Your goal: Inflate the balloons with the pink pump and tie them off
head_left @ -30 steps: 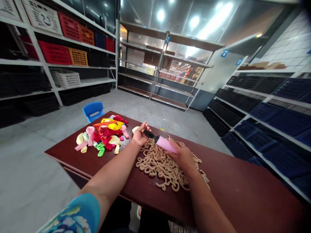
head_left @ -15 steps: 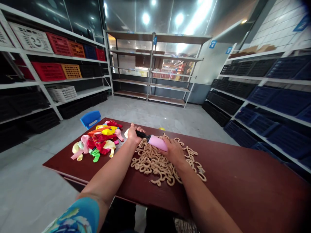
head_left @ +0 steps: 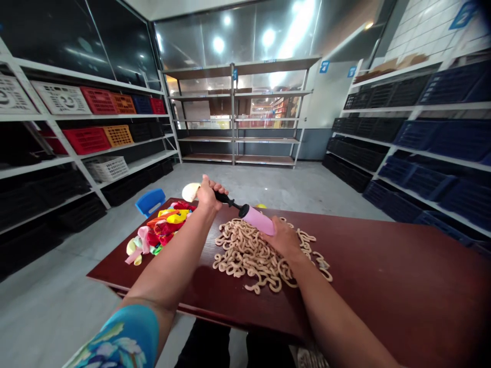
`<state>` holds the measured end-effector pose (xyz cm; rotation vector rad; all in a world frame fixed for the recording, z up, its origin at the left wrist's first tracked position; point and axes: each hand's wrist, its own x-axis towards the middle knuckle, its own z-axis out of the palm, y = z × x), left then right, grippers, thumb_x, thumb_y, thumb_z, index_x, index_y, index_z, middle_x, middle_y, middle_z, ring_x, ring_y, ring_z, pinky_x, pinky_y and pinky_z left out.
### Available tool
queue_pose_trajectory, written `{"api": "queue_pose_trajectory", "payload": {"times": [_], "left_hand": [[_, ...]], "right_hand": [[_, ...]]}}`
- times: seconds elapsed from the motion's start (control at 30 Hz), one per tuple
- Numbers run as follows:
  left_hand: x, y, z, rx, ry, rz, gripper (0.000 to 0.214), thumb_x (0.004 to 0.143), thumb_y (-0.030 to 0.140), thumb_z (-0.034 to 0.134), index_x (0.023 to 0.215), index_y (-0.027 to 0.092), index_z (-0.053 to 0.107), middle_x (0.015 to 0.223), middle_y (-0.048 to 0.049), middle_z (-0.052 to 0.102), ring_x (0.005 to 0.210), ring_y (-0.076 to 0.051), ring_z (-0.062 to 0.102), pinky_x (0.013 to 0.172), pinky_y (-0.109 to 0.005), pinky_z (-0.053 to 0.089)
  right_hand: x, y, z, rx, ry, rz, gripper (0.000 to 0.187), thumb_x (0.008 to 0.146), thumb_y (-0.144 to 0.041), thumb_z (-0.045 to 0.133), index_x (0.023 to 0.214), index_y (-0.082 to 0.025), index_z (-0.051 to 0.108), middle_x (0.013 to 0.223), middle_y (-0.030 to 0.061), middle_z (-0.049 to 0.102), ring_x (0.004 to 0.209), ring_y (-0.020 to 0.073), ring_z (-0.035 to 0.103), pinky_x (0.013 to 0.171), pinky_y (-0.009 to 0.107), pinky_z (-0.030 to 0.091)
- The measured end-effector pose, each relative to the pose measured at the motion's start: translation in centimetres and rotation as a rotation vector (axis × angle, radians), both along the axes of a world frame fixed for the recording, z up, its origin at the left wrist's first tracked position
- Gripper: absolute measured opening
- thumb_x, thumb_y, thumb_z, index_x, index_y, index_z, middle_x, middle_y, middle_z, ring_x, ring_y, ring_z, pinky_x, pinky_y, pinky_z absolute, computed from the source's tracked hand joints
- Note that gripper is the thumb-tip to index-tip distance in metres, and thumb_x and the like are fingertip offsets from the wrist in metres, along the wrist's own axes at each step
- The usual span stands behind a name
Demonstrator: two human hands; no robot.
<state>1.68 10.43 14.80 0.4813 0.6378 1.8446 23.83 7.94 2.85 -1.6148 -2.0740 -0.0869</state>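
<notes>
My left hand [head_left: 207, 195] is closed round the black nozzle end of a pink hand pump [head_left: 258, 219], pinching a pale yellow balloon [head_left: 190, 191] that bulges out to the left of my fist. My right hand [head_left: 284, 240] grips the pink pump body, resting on a heap of tan curly pieces [head_left: 245, 253] on the dark red table [head_left: 383, 286]. A pile of limp coloured balloons [head_left: 161, 230] lies left of my left forearm.
A small blue chair [head_left: 150, 201] stands behind the table's far left corner. Shelving with red, orange, white and black crates lines the left wall [head_left: 88, 138]; dark blue bins fill the right shelves [head_left: 433, 143]. Bare metal racks stand at the back [head_left: 233, 122].
My left hand has lifted off the table with the pump's nozzle end. The pale balloon now shows as a swollen shape beside my fist. The view has tilted up.
</notes>
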Motion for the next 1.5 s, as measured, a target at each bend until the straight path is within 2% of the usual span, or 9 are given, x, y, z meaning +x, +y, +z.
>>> {"api": "queue_pose_trajectory", "payload": {"times": [0.13,0.23,0.47,0.6,0.73,1.0,1.13,1.37,1.5], "left_hand": [[-2.5,0.8,2.3,0.016,0.028,0.062,0.045,0.082,0.046,0.045,0.057,0.021,0.019,0.042,0.0062,0.025,0.034,-0.009,0.031,0.041,-0.026,0.034],[-2.6,0.9,2.8,0.023,0.041,0.064,0.044,0.082,0.044,0.046,0.057,0.021,0.019,0.043,0.0062,0.025,0.034,-0.009,0.031,0.039,-0.025,0.032],[2.6,-0.3,0.2,0.044,0.055,-0.054,0.047,0.081,0.044,0.049,0.057,0.02,0.017,0.043,0.0066,0.022,0.034,-0.008,0.03,0.04,-0.024,0.03],[4.1,-1.0,-1.0,0.032,0.0,-0.072,0.05,0.081,0.048,0.048,0.057,0.02,0.014,0.042,0.0066,0.021,0.035,-0.007,0.028,0.041,-0.023,0.029],[3.1,-1.1,-1.0,0.042,-0.034,-0.063,0.051,0.081,0.047,0.048,0.057,0.02,0.012,0.042,0.0064,0.02,0.035,-0.007,0.028,0.042,-0.024,0.03],[-1.1,-0.1,0.2,0.115,-0.067,0.032,0.049,0.081,0.041,0.049,0.058,0.02,0.011,0.044,0.0068,0.017,0.035,-0.008,0.028,0.042,-0.025,0.03],[-0.8,0.3,-1.4,0.142,-0.11,0.036,0.048,0.081,0.039,0.049,0.059,0.02,0.009,0.045,0.0072,0.015,0.036,-0.007,0.026,0.042,-0.024,0.028],[2.6,0.4,-5.3,0.104,-0.166,-0.1,0.05,0.081,0.036,0.048,0.059,0.019,0.007,0.045,0.0066,0.013,0.036,-0.007,0.025,0.042,-0.024,0.028],[2.6,0.3,-6.2,0.075,-0.177,-0.116,0.056,0.078,0.046,0.053,0.057,0.019,0.009,0.045,0.0065,0.017,0.038,-0.007,0.03,0.044,-0.024,0.032]], "right_hand": [[0.1,0.3,-0.2,-0.009,-0.008,-0.05,0.029,0.072,-0.039,0.057,0.094,-0.02,0.051,0.086,0.0053,0.062,0.078,0.0188,0.059,0.061,0.026,0.034],[-0.2,0.4,-0.4,-0.023,0.009,-0.057,0.03,0.071,-0.037,0.058,0.094,-0.02,0.051,0.083,0.0051,0.063,0.076,0.0189,0.059,0.06,0.026,0.034],[-0.9,-0.4,-0.4,-0.015,0.025,-0.037,0.036,0.069,-0.04,0.059,0.098,-0.021,0.051,0.082,0.0047,0.064,0.074,0.0198,0.06,0.059,0.027,0.035],[-0.7,-0.5,-0.3,0.03,0.01,-0.013,0.032,0.07,-0.04,0.057,0.094,-0.019,0.052,0.082,0.0053,0.063,0.073,0.0199,0.06,0.06,0.027,0.035],[-0.4,0.0,-0.3,0.077,0.006,-0.006,0.03,0.07,-0.036,0.058,0.094,-0.02,0.052,0.085,0.0055,0.062,0.076,0.0186,0.058,0.063,0.027,0.035],[2.0,1.3,0.1,0.082,-0.079,-0.083,0.023,0.072,-0.028,0.055,0.093,-0.02,0.052,0.084,0.0043,0.06,0.081,0.0198,0.054,0.069,0.029,0.031],[2.3,1.5,-0.2,0.082,-0.125,-0.107,0.021,0.073,-0.031,0.055,0.089,-0.018,0.051,0.083,0.0058,0.059,0.08,0.0201,0.052,0.067,0.029,0.029],[0.7,0.5,-0.4,0.082,-0.173,-0.006,0.027,0.073,-0.039,0.057,0.088,-0.017,0.051,0.082,0.007,0.06,0.077,0.0199,0.053,0.067,0.03,0.029],[0.6,0.6,-0.3,0.031,-0.176,0.001,0.033,0.071,-0.044,0.058,0.09,-0.018,0.051,0.083,0.0068,0.061,0.078,0.0203,0.055,0.067,0.029,0.029]]}}
